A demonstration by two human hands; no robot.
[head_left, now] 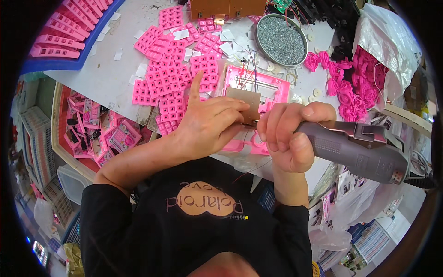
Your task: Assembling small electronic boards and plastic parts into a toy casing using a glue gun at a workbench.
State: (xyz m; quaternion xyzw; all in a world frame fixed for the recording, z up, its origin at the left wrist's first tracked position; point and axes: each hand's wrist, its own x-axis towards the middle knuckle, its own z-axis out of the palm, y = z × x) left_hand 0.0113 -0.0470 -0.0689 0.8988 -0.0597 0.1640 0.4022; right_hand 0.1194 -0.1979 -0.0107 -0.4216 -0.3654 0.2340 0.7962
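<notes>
A grey power screwdriver point(353, 150) lies across my right hand point(290, 136), which is closed around its front end. Its tip points left toward a brown circuit board point(244, 98), though my fingers hide most of it. My left hand point(210, 117) grips the lower left part of this board between thumb and bent fingers; its index finger sticks up, away from the board. Beneath the board is an open pink plastic housing point(279, 87) with a white inner part. Several thin wires point(249, 69) rise from the board's upper side.
Pink keypad pieces point(168, 81) are heaped left of the housing, with paper slips among them. Behind it stands a round tray of screws point(282, 40). Pink ring-shaped parts point(346, 92) spill from a white bag point(387, 41) at right. A bin of pink toy parts point(104, 129) sits at left.
</notes>
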